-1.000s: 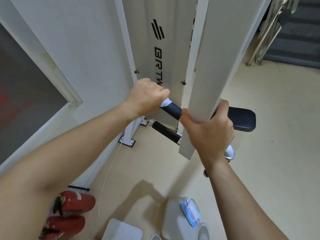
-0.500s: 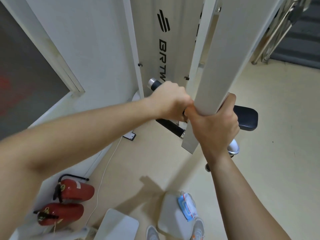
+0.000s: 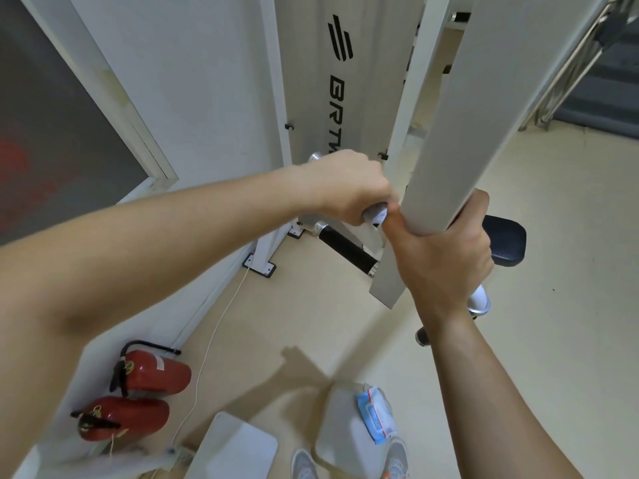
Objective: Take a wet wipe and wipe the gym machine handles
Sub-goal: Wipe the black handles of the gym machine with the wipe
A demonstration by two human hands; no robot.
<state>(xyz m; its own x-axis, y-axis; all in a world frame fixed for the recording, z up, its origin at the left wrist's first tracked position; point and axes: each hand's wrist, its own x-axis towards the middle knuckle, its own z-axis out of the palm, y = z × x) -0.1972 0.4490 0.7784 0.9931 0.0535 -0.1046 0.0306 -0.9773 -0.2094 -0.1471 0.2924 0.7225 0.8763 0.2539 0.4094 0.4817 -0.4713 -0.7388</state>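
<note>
The left hand, gripping the wet wipe around the upper handle, has slid inward against the right hand, which clasps the white arm. That handle seems covered, and the lower handle just below remains.

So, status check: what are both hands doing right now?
Left hand grips wet wipe on upper handle. Right hand grips white machine arm. Lower handle bare, nothing blocking it.
</note>
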